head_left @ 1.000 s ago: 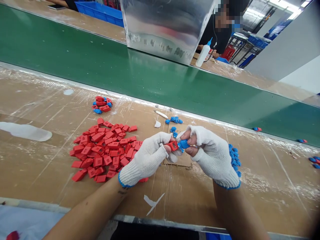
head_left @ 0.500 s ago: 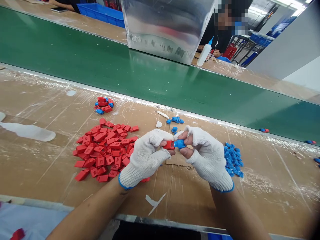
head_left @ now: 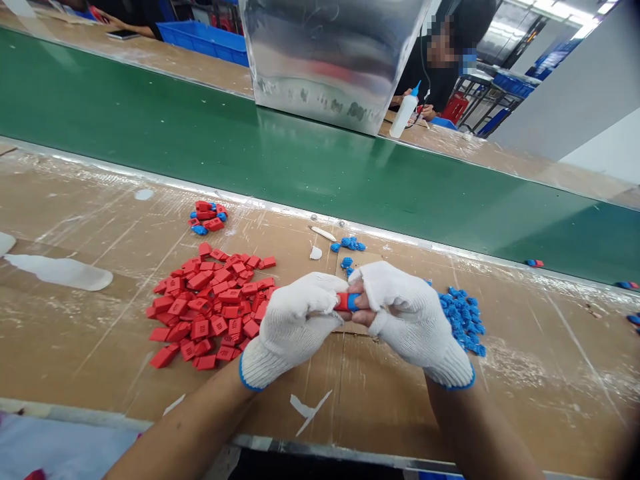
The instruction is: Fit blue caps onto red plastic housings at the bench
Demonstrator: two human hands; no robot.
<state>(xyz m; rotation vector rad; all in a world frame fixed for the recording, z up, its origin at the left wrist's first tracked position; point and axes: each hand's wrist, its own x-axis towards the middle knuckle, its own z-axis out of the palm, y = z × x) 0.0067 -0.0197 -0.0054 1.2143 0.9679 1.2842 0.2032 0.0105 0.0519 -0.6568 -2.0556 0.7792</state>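
My left hand [head_left: 299, 319], in a white fingerless-tip glove, is closed on a small red plastic housing [head_left: 343, 302]. Facing it, my right hand [head_left: 407, 312], gloved the same way, pinches a small blue plastic part [head_left: 353, 302]. The two parts meet end to end, the blue one against or partly inside the red; fingers hide how deep. A heap of red housings [head_left: 220, 301] lies left of my left hand. Behind my right hand sits a pile of blue parts [head_left: 463, 319]. A small cluster of mixed red and blue pieces [head_left: 207, 217] lies beyond the red heap.
Several blue parts [head_left: 349, 244] and a white pen-like tool [head_left: 323, 233] lie past my hands. A green conveyor belt [head_left: 200, 133] crosses behind, carrying red-and-blue pieces [head_left: 535, 263]. Beyond stand a metal box [head_left: 325, 73], a white bottle [head_left: 404, 115] and a co-worker [head_left: 430, 73].
My hands have come closer together, and the blue part now sits tighter against the red housing, with less of both showing. The view has shifted slightly.
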